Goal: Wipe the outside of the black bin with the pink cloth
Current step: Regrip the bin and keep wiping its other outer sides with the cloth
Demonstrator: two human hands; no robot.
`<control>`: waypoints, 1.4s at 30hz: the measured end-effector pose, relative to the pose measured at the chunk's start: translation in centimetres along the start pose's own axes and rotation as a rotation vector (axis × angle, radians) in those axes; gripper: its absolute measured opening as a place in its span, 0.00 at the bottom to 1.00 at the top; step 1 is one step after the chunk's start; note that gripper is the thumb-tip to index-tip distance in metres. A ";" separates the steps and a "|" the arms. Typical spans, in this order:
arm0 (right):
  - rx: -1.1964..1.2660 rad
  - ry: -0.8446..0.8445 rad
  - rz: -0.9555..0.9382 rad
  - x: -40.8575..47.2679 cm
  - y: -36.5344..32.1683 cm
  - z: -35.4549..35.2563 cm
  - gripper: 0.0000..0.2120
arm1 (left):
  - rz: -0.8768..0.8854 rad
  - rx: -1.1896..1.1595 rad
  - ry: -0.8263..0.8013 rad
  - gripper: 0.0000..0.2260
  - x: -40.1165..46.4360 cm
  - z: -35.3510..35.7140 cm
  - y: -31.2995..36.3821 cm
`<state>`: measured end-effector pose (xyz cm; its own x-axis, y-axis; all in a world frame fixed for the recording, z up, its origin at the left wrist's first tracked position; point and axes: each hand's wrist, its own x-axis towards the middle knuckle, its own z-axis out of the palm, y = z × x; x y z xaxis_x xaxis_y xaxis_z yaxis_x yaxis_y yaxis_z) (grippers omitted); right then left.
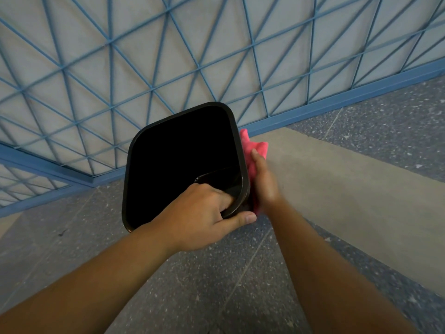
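Note:
The black bin (178,150) stands open-topped in the middle of the head view, seen from above, its inside dark. My left hand (202,220) grips its near right rim, fingers curled inside and thumb outside. My right hand (263,182) presses the pink cloth (256,147) flat against the bin's outer right wall. The cloth bunches above my fingers and shows again below my palm. The wall under the cloth is hidden.
A blue metal lattice railing (149,75) runs behind the bin and turns a corner at the left. Speckled grey floor (216,285) lies below, with a plain grey concrete strip (337,179) to the right.

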<state>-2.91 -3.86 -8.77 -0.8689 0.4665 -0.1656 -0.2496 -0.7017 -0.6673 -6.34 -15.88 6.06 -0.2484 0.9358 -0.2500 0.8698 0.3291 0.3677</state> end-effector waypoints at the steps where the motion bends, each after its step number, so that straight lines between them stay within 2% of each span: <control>1: 0.002 0.033 0.032 0.6 0.2 -0.4 0.38 | -0.002 -0.006 0.000 0.26 0.0 0.0 0.0; 4: 0.064 0.084 0.126 0.4 1.4 -1.6 0.46 | -0.004 -0.008 0.008 0.25 -0.1 -0.1 0.2; 7: 0.058 0.076 0.067 -1.0 2.0 -0.9 0.39 | -0.015 -0.001 -0.001 0.26 -0.1 0.0 0.1; 11: -0.074 -0.009 -0.041 1.2 -1.3 0.9 0.32 | 0.017 0.021 0.020 0.27 0.1 0.1 -0.1; 14: -0.076 0.092 0.018 3.0 -2.5 0.7 0.27 | 0.024 0.035 0.016 0.26 0.0 0.0 0.0; 16: -0.048 0.103 0.096 2.2 -1.9 0.7 0.35 | 0.018 0.040 0.015 0.25 -0.1 -0.1 0.2; 18: 0.007 0.135 0.147 1.2 0.0 -0.7 0.51 | 0.011 0.037 0.017 0.24 0.0 -0.1 0.3; 19: 0.028 0.117 0.144 0.8 1.2 -1.7 0.53 | 0.008 0.036 0.017 0.24 -0.1 -0.1 0.3; 23: -0.024 0.063 0.056 -2.2 1.1 -0.1 0.37 | 0.021 0.029 0.022 0.24 -0.1 0.0 0.3; 27: -0.099 0.034 -0.028 0.4 -1.6 1.2 0.32 | 0.035 0.040 0.036 0.25 0.0 0.1 0.1; 29: -0.103 0.071 0.018 2.5 -2.2 1.0 0.28 | 0.038 0.041 0.040 0.23 -0.1 0.1 0.1; 30: -0.059 0.079 0.049 3.1 -2.2 0.8 0.29 | 0.039 0.044 0.040 0.23 -0.1 0.1 0.1; 33: -0.013 0.108 0.147 2.4 -0.8 -0.3 0.44 | 0.045 0.060 0.050 0.24 0.0 0.2 0.1; 34: -0.001 0.121 0.154 2.6 1.5 -2.2 0.46 | 0.039 0.054 0.046 0.26 0.0 0.2 0.2; 37: 0.039 0.169 0.131 -1.8 2.4 -1.7 0.37 | 0.045 0.055 0.048 0.29 0.0 0.3 0.2; 39: -0.044 0.197 0.083 -4.6 1.3 0.1 0.31 | 0.068 0.058 0.058 0.25 -0.1 0.3 0.4; 41: -0.083 0.226 -0.010 -6.2 0.8 1.4 0.29 | 0.084 0.071 0.058 0.21 -0.1 0.2 0.7; 42: -0.098 0.183 -0.096 -6.4 0.6 1.8 0.29 | 0.092 0.076 0.061 0.20 -0.1 0.2 0.7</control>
<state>1.75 -8.22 -6.77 -0.7489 0.6248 -0.2209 -0.2768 -0.5977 -0.7524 -5.60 -15.77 6.13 -0.1893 0.9684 -0.1624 0.9194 0.2329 0.3170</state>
